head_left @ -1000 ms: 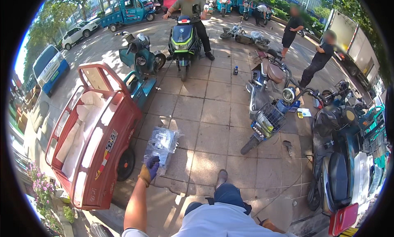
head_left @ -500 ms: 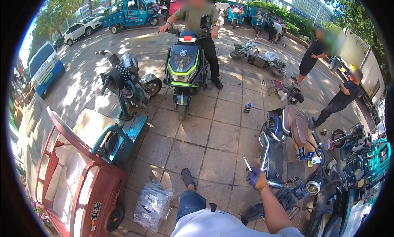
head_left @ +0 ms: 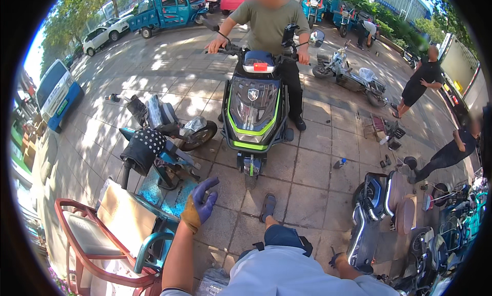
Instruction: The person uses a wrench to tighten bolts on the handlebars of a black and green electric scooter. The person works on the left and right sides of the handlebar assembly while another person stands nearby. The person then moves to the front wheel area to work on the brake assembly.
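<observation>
Left hand (head_left: 201, 202): gloved in purple with a tan cuff, raised in front of the person, fingers spread and open, holding nothing. It hangs above the paving, just beside the teal floor of a small blue scooter (head_left: 154, 157) and near the front wheel of a black-and-green scooter (head_left: 253, 109).

Right hand (head_left: 335, 259): low at the person's right side, mostly hidden behind the knee and body. A dark glove shows; whether it is open or closed cannot be told. It sits just beside a blue-and-grey scooter (head_left: 371, 219) parked to the right.

The black-and-green scooter stands straight ahead, nose toward the person. Another person (head_left: 269, 24) in an olive shirt is astride it, both hands on the handlebars.

The blue scooter stands left of centre, with a dotted black cover over its seat and its front wheel turned toward the black-and-green one.

A red tricycle (head_left: 97, 245) with a cardboard sheet on its seat occupies the lower left.

The person's own foot, in a sandal (head_left: 267, 206), rests on the paving (head_left: 312, 178) between the two front scooters. A small bottle (head_left: 340, 164) lies on the paving to the right, well apart from both hands.
</observation>
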